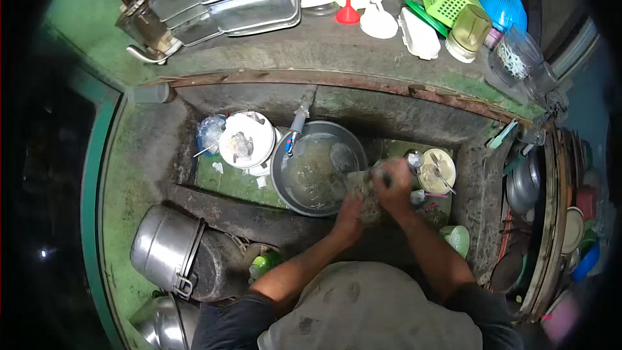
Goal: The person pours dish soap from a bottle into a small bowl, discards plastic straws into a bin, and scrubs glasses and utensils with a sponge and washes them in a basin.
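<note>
Both hands are together just right of a round grey basin (317, 175) of cloudy water. My right hand (392, 185) has its fingers curled round something dark and blurred. Below and to its left, my left hand (350, 215) touches a pale, see-through item (364, 188) between the hands; its shape is smeared by motion. A grey tap pipe with a blue handle (289, 146) reaches over the basin's left side. Stacked white plates (258, 131) with scraps stand left of the basin. A cream bowl (445, 163) with a spoon and a metal cup (414, 158) stand right of my right hand.
Metal trays (253, 0), a red funnel (348, 13) and a green basket (448, 0) line the ledge behind the sink. Large metal pots (165, 246) sit at the lower left. A pale green cup (457, 240) stands at the right, beside my right forearm.
</note>
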{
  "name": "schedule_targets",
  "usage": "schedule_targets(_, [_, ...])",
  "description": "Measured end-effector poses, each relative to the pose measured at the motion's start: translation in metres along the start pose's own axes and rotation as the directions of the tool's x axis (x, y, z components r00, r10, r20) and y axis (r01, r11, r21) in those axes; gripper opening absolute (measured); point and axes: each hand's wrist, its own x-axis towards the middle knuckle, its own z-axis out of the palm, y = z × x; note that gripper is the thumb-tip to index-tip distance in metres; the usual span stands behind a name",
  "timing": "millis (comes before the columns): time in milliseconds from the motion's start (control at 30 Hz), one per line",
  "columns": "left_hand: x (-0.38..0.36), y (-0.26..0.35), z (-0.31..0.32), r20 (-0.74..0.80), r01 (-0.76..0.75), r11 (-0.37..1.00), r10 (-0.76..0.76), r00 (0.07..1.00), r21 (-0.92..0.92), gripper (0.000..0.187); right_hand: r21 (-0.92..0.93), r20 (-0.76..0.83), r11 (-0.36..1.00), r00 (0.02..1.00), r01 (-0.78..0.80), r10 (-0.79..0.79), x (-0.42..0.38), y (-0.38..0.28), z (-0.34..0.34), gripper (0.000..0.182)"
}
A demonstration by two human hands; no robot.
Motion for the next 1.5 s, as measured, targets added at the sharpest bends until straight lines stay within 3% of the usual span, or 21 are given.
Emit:
schedule_targets(33, [-0.013, 0.014, 0.009, -0.015, -0.035, 0.994, 0.037, 0.999, 0.099, 0.058, 0.073, -0.033, 0.95, 0.952, -0.302, 0.305, 0.003, 0.014, 0.01, 0.018])
schedule_targets(67, [-0.02, 0.028, 0.013, -0.017, -0.066, 0.978, 0.071, 0.997, 0.2, 0.061, 0.052, -0.047, 0.947, 0.946, -0.318, 0.321, 0.003, 0.012, 0.011, 0.018])
schedule_targets(100, [-0.02, 0.039, 0.008, -0.001, -0.032, 0.978, 0.033, 0.999, 0.205, 0.061, 0.483, 0.177, 0.583, 0.725, -0.653, 0.666, 0.003, 0.004, 0.014, 0.016])
schedule_targets(133, [-0.022, 0.047, 0.001, 0.015, -0.01, 0.99, 0.008, 1.0, 0.138, 0.055, 0.677, 0.513, -0.04, 0.432, -0.735, 0.741, 0.002, -0.007, 0.014, 0.014])
schedule_targets(200, [-0.016, 0.058, -0.021, 0.035, 0.048, 0.997, -0.05, 0.998, 0.066, 0.05, 0.523, 0.406, 0.187, 0.436, -0.832, 0.803, 0.0, -0.034, 0.021, 0.017])
schedule_targets(267, [0.0, 0.062, -0.052, -0.08, -0.094, 0.72, 0.204, 0.976, 0.688, 0.065, 0.223, 0.341, 0.61, 0.647, -0.76, 0.681, -0.007, -0.043, 0.037, 0.017])
schedule_targets(400, [-0.002, 0.078, -0.068, -0.271, -0.064, 0.972, 0.126, 0.954, 0.225, 0.057, 0.468, 0.448, 0.455, 0.647, -0.758, 0.617, -0.035, -0.014, 0.091, 0.02])
schedule_targets(500, [0.003, 0.068, -0.084, -0.238, -0.094, 0.951, 0.168, 0.957, 0.294, 0.053, 0.409, 0.46, 0.179, 0.371, -0.895, 0.807, -0.069, 0.004, 0.134, 0.029])
schedule_targets(533, [0.011, 0.064, -0.094, -0.312, -0.104, 0.95, 0.198, 0.929, 0.294, 0.054, 0.404, 0.458, 0.17, 0.36, -0.899, 0.813, -0.08, 0.008, 0.133, 0.029])
schedule_targets(600, [0.026, 0.067, -0.115, -0.383, -0.11, 0.947, 0.225, 0.896, 0.301, 0.055, -0.012, 0.568, 0.504, 0.409, -0.864, 0.714, -0.095, 0.02, 0.122, 0.03])
schedule_targets(633, [0.032, 0.071, -0.126, -0.44, -0.086, 0.954, 0.211, 0.873, 0.287, 0.055, 0.047, 0.497, 0.637, 0.572, -0.769, 0.653, -0.126, 0.037, 0.122, 0.032])
schedule_targets(733, [0.06, 0.074, -0.182, -0.577, -0.031, 0.969, 0.171, 0.799, 0.244, 0.049, -0.314, 0.409, 0.479, 0.338, -0.82, 0.847, -0.154, 0.068, 0.078, 0.029])
schedule_targets(800, [0.071, 0.077, -0.19, -0.7, 0.009, 0.998, 0.032, 0.714, 0.055, 0.044, -0.306, 0.075, 0.257, 0.245, -0.917, 0.966, -0.175, 0.089, 0.056, 0.029])
schedule_targets(933, [0.096, 0.059, -0.254, -0.682, 0.048, 0.999, -0.04, 0.73, -0.007, 0.048, -0.383, -0.217, 0.51, 0.611, -0.77, 0.761, -0.222, 0.154, 0.031, 0.029])
schedule_targets(1000, [0.103, 0.054, -0.268, -0.694, 0.045, 0.998, -0.069, 0.716, -0.053, 0.05, -0.488, -0.115, 0.356, 0.463, -0.797, 0.879, -0.196, 0.154, 0.025, 0.04])
schedule_targets(1033, [0.104, 0.052, -0.274, -0.696, 0.039, 0.996, -0.08, 0.714, -0.074, 0.051, -0.414, -0.103, 0.588, 0.677, -0.695, 0.729, -0.194, 0.164, 0.029, 0.039])
schedule_targets(1167, [0.109, 0.054, -0.285, -0.712, 0.06, 0.993, -0.114, 0.693, -0.101, 0.053, -0.574, -0.01, 0.4, 0.494, -0.715, 0.869, -0.177, 0.175, 0.038, 0.017])
schedule_targets(1267, [0.11, 0.059, -0.286, -0.776, 0.137, 0.989, -0.135, 0.616, -0.063, 0.051, -0.473, -0.016, 0.454, 0.522, -0.755, 0.853, -0.162, 0.159, 0.026, 0.018])
schedule_targets(1367, [0.102, 0.059, -0.283, -0.679, 0.067, 0.994, -0.108, 0.727, -0.086, 0.049, -0.383, -0.041, 0.56, 0.619, -0.735, 0.785, -0.155, 0.121, -0.006, 0.019])
schedule_targets(1433, [0.084, 0.055, -0.246, -0.755, 0.116, 0.933, 0.197, 0.626, 0.34, 0.043, -0.285, 0.008, 0.649, 0.676, -0.705, 0.737, -0.143, 0.077, -0.036, 0.02])
schedule_targets(1500, [0.062, 0.032, -0.184, -0.403, -0.064, 0.716, 0.462, 0.79, 0.695, 0.038, -0.296, 0.058, 0.735, 0.757, -0.61, 0.651, -0.14, 0.052, -0.052, 0.02])
